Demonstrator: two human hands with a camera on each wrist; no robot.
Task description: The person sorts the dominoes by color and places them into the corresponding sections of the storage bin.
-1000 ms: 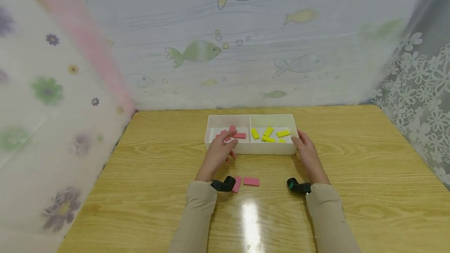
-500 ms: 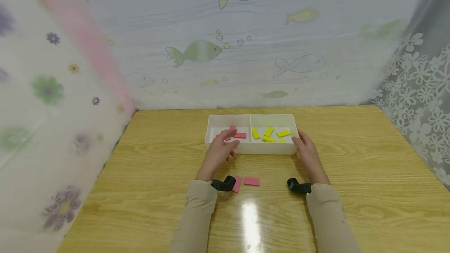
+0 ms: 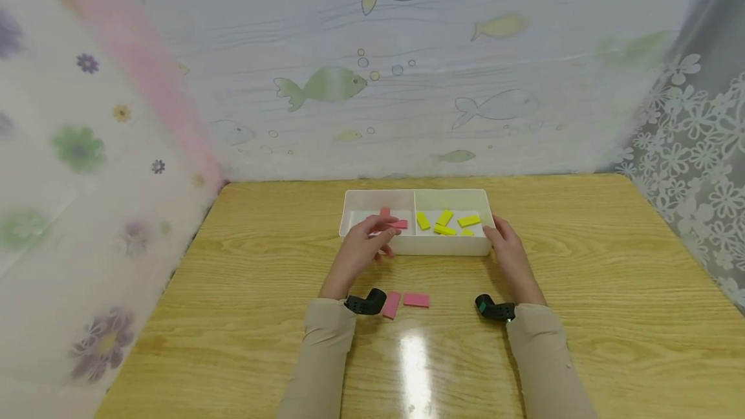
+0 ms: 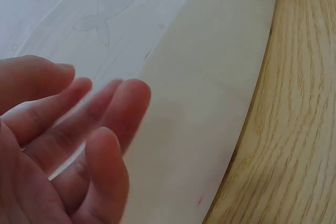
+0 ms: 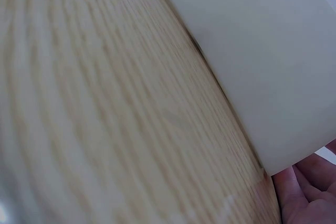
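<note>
A white two-part tray (image 3: 416,247) stands mid-table, with pink tiles (image 3: 398,224) in its left half and yellow tiles (image 3: 445,222) in its right half. My left hand (image 3: 375,236) hovers at the tray's front left wall, fingers loosely bent and holding nothing. The left wrist view shows the same empty fingers (image 4: 105,129) beside the tray wall (image 4: 210,103). My right hand (image 3: 496,233) rests against the tray's front right corner. In the right wrist view only a bit of the right hand (image 5: 310,192) shows, beside the tray wall (image 5: 262,51). Two pink tiles (image 3: 391,304) (image 3: 416,300) lie on the table between my wrists.
The wooden table (image 3: 582,277) is walled in by a fish-print sheet (image 3: 372,70) behind, a flower-print sheet (image 3: 81,167) on the left and a lace curtain (image 3: 692,167) on the right. A glare spot (image 3: 416,361) lies near the front edge.
My left hand and wrist have shifted slightly left and up along the tray's front wall, uncovering more of the nearer pink tile. The right hand has stayed still.
</note>
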